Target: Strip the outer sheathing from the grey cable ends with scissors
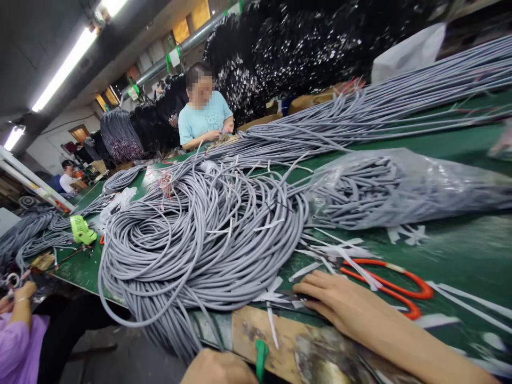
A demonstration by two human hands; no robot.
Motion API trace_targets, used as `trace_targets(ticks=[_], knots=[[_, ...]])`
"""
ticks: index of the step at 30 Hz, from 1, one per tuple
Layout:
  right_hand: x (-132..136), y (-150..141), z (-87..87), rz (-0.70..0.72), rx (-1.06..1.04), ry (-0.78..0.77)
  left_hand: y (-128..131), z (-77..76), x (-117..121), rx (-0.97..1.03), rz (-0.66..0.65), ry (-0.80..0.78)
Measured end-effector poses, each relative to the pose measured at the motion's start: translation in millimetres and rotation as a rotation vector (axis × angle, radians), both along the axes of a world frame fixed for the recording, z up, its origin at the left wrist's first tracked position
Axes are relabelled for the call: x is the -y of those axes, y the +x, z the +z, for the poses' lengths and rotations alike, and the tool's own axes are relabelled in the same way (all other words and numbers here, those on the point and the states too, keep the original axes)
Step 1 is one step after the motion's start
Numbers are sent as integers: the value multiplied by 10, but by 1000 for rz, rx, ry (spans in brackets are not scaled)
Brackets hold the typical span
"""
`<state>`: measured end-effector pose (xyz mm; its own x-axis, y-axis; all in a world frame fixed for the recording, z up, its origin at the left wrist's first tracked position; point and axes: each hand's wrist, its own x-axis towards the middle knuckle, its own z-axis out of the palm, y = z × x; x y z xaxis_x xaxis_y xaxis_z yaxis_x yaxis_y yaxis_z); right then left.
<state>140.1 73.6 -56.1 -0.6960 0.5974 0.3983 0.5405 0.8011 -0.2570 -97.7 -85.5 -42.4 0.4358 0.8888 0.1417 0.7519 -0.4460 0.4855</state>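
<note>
- At the far left, a person in a purple shirt sits low, with one hand raised near the table's edge.
- Next, a lime-green plastic device stands on the green table.
- Then comes the big coil of grey cable. It lies on the table in front of me, its loops hanging over the near edge.
- Behind this coil, a person in a light-blue T-shirt has both hands close together at a small item; I cannot tell what it is.
- My left hand is at the bottom, below the coil, fingers curled and partly cut by the view. I cannot tell what it holds.
- Just to its right there is a green strap, over a stained brown board.
- My right hand, well apart from my left, lies palm down beside the coil, near white strips. Whether its fingers grip something, I cannot tell.
- Just beyond this hand are orange-handled scissors, handles pointing to the right.
- Farther back, a clear plastic bag holds more grey cable.
</note>
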Motion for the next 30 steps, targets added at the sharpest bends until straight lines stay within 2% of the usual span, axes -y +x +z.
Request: trace_targets(ticks=[3, 5, 6, 9, 12, 15, 18, 22, 24, 26, 28, 30], knots=[[11, 22, 72, -41, -1, -20, 105, 560, -411, 77, 253, 107], [26, 50, 147, -105, 46, 2, 165, 789, -780, 3, 408, 169], [32, 69, 180, -152, 83, 14, 194, 841, -965, -60, 477, 165], [44, 137, 246, -316, 174, 18, 279, 808, -1397, -78, 512, 122], [72, 158, 272, -435, 88, 26, 328, 717, -1562, -38, 467, 69], [129, 74, 286, -340, -46, -65, 317, 725, -1560, 52, 415, 53], [174, -52, 279, -225, -13, -206, 276, 757, -1519, 144, 384, 47], [123, -93, 308, -268, -23, -195, 225, 724, -1464, 218, 377, 80], [56, -82, 408, -329, -139, -191, 207, 698, -1437, 254, 377, 100], [-16, -121, 566, -385, -352, -230, 196, 687, -1412, 306, 380, 112], [-77, -241, 734, -402, -562, -312, 196, 697, -1389, 343, 367, 116], [-125, -427, 857, -355, -681, -467, 205, 720, -1367, 347, 318, 110]])
